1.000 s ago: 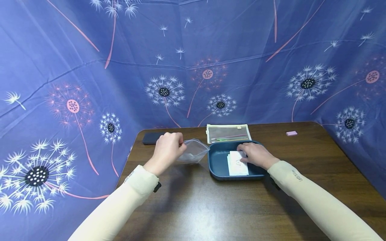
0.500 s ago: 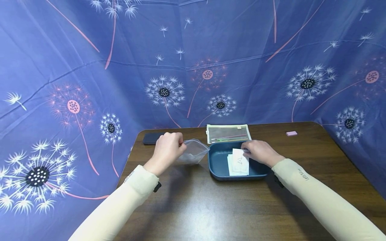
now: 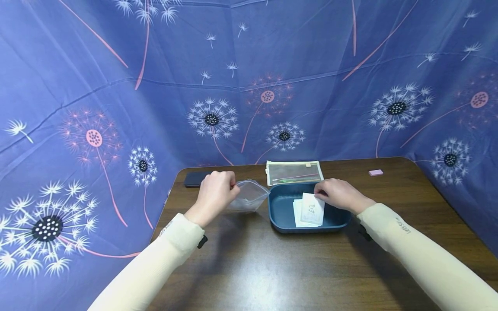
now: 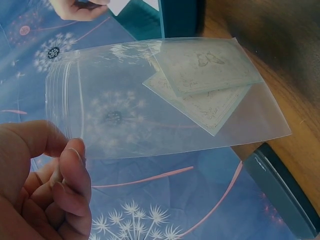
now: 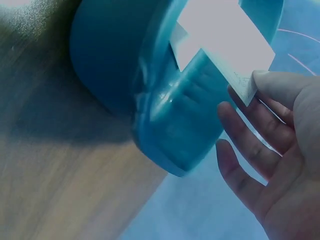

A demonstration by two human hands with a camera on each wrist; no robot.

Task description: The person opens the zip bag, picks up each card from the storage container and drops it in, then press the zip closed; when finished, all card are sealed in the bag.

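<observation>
Just changed: The right hand (image 3: 339, 194) had drawn the top card (image 3: 312, 209) up from the card pile (image 3: 297, 212), and its far right corner was now raised.
Meaning for the work: In my judgement, the step of separating one card was nearly done, because the card was pinched but its lower part was above the pile, not clear of it.
Right hand's grip: The thumb and forefinger pinched the corner of the card, while the other fingers were loosely spread and had hold of nothing.
Card pile: It lay inside the blue tray (image 3: 282, 205), a bit fanned out to the left under the lifted card.
Left hand's grip: The left hand (image 3: 218, 192) was closed, with thumb and curled fingers holding the clear bag (image 4: 115, 120) at the edge near its zip.
Clear bag: It was held to the left of the tray, and its mouth appeared partly open; at least two bagged cards (image 4: 210, 70) lay overlapping toward its far end.
Difference from one second earlier: Then the right hand was lower over the pile and the cards lay flat; now this hand was farther right and the top card was shifted right and tilted.
Unchanged: The left hand and the bag kept practically the same place above the counter (image 3: 233, 268).
</observation>
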